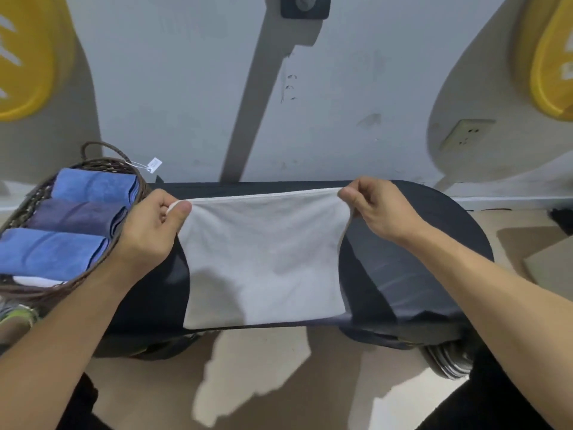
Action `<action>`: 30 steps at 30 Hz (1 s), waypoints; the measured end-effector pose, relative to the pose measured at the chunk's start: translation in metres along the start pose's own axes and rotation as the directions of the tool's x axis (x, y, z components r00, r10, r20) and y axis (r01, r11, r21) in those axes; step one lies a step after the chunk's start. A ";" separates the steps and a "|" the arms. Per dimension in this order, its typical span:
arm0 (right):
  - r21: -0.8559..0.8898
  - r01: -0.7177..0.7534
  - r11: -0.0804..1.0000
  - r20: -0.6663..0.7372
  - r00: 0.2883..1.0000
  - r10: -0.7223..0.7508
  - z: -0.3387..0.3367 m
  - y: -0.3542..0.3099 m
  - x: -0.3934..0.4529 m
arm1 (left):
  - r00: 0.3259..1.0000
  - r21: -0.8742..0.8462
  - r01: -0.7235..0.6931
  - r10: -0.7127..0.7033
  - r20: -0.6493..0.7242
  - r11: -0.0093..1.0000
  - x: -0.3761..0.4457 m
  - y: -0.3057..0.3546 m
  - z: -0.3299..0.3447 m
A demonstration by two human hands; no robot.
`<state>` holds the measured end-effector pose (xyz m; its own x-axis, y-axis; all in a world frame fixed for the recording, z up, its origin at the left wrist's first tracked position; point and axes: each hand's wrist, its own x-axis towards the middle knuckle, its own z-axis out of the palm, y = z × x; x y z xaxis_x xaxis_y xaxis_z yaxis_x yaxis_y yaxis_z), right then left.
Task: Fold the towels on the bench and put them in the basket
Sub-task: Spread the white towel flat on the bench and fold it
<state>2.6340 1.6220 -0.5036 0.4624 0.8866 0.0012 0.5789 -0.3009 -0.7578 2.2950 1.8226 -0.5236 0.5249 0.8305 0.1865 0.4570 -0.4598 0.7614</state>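
Nearest to the camera, two bare forearms reach forward over a pale floor [266, 383]. Beyond them a white towel [263, 259] is spread over the dark desk [418, 274], and its near edge lies at the front edge of the desk. The far edge of the towel is lifted and stretched straight between the two hands. The left hand [152, 225] is closed on the far left corner, with the thumb pressed on top of the cloth and the fingers curled under it. The right hand [378, 209] pinches the far right corner between the thumb and the fingers, so both hands are narrow and holding the towel.

On the left end of the desk, just beside the left hand, stands a brown woven basket [124, 169] with a handle and a small white tag. Inside it three folded towels lie side by side: a blue towel [52, 252] nearest, a purple towel [77, 215] in the middle and another blue towel [96, 184] farthest. A bit of white cloth shows at the near rim of the basket.

Behind the desk is a grey wall [356, 88] with a socket [465, 135] on the right.
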 end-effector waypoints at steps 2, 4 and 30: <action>-0.008 0.033 0.999 -0.011 0.999 -0.033 -0.001 -0.008 -0.015 | 0.999 -0.008 -0.026 0.026 -0.024 1.000 -0.014 0.008 -0.001; 0.073 0.002 0.997 0.027 1.000 -0.004 -0.001 -0.014 -0.027 | 0.999 -0.077 -0.008 0.005 -0.039 0.997 -0.025 0.020 -0.001; 0.126 -0.491 0.862 0.467 0.796 0.385 -0.008 0.016 -0.039 | 0.913 -0.085 0.326 -0.291 0.285 0.942 -0.051 -0.029 0.038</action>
<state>2.6309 1.5791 -0.5105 0.2773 0.7539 -0.5956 0.1870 -0.6504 -0.7362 2.2818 1.7819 -0.5790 0.5513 0.8026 -0.2278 0.5403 -0.1355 0.8305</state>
